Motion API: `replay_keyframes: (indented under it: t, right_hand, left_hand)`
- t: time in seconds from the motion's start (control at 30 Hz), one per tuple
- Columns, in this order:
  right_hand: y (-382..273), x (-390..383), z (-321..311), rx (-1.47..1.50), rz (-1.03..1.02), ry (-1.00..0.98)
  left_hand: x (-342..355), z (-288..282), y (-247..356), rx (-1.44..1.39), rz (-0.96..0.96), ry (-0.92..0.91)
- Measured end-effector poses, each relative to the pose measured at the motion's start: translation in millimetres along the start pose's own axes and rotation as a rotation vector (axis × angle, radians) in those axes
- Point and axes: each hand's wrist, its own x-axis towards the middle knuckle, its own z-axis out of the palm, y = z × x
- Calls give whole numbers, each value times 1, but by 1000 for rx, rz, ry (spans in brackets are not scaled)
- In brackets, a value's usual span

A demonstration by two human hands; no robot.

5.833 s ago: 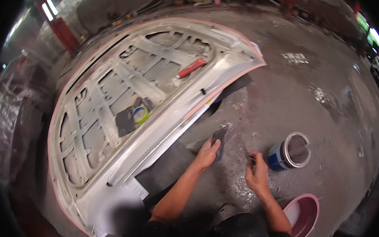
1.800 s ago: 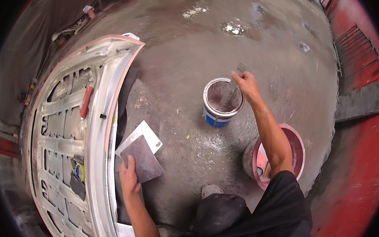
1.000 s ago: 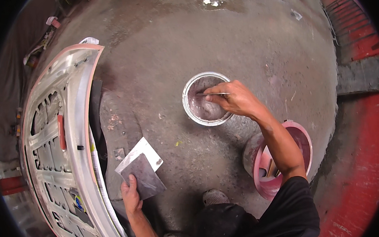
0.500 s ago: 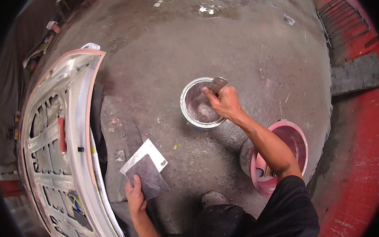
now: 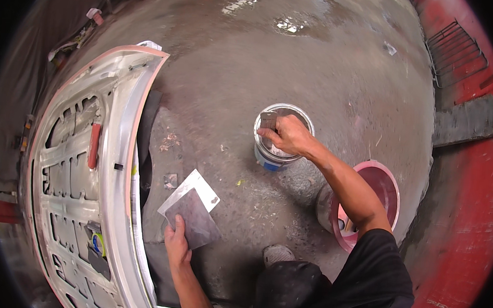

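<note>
The paint can (image 5: 282, 140), round, open-topped and banded in white and blue, stood on the grey concrete floor (image 5: 331, 63) just right of the frame's centre. The right hand (image 5: 287, 135) hung over its mouth with the fingers curled tight around a small flat scraper (image 5: 268, 121), whose blade pointed toward the can's upper-left rim. The right forearm ran from there down to the lower right of the frame, crossing in front of a pink bucket (image 5: 388, 188) that stood near the can, to its lower right. In the lower centre-left the left hand (image 5: 176, 246) gripped the bottom edge of a flat mixing board (image 5: 193, 212), thumb pressed on top of its grey-smeared face; a white corner of the board showed at its upper edge. Just beside that hand, filling the left of the frame, lay a car hood (image 5: 113, 163) turned underside up, pale with a pinkish edge, and a red-handled tool (image 5: 93, 146) rested in its ribbed inner frame. A roll of tape (image 5: 97, 243) sat lower on the same panel. A shoe (image 5: 277, 253) showed at the bottom centre.
</note>
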Motion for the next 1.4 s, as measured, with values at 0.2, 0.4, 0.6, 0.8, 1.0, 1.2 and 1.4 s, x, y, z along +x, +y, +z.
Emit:
replay_keyframes:
  t: [0.2, 0.4, 0.6, 0.8, 1.0, 1.2, 1.4]
  right_hand:
    - [14, -1, -1, -6, -173, 48]
    - [49, -18, -33, 165, 468, 259]
    - [74, -55, -60, 548, 455, 640]
    - [68, -89, -100, 696, 455, 828]
    - [43, -104, -133, 849, 381, 963]
    - [9, -111, -164, 992, 222, 996]
    - [-58, -116, -172, 1215, -3, 843]
  left_hand:
    - [1, -5, -3, -106, 5, -16]
    - [2, 0, -5, -275, -27, 97]
    - [4, 1, -12, -361, -15, 102]
    - [1, 7, -17, -376, -7, 81]
    - [0, 16, -24, -301, 21, 136]
    - [-2, 20, -28, -214, -50, 139]
    - [11, 18, -46, -281, -10, 102]
